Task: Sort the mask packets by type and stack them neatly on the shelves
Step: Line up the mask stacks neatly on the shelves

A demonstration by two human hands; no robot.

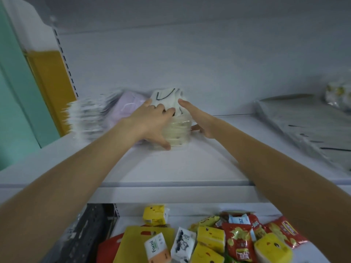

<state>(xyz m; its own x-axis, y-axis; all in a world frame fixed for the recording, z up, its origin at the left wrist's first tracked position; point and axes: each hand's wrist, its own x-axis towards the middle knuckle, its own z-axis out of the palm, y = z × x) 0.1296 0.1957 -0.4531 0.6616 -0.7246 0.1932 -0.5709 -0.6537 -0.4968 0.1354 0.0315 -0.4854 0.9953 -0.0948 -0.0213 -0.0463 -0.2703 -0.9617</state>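
Observation:
A stack of cream-white mask packets (178, 135) stands on the white upper shelf (171, 168), with a white packet with black straps (167, 99) on top. My left hand (152, 120) lies over the stack's left side, fingers curled on the top packet and thumb down at its front. With straight fingers, my right hand (199, 118) presses against the stack's right side. A pink packet stack (127, 107) and a blurred pile of clear-wrapped packets (85, 118) sit to the left.
Grey flat packets (303, 126) lie on the shelf at right, with a yellow-patterned pack (338, 95) behind them. The lower shelf holds yellow tissue packs (210, 236), red snack bags (239, 242) and a "Facial" pack (157, 247). A teal and yellow wall panel (38, 88) stands at left.

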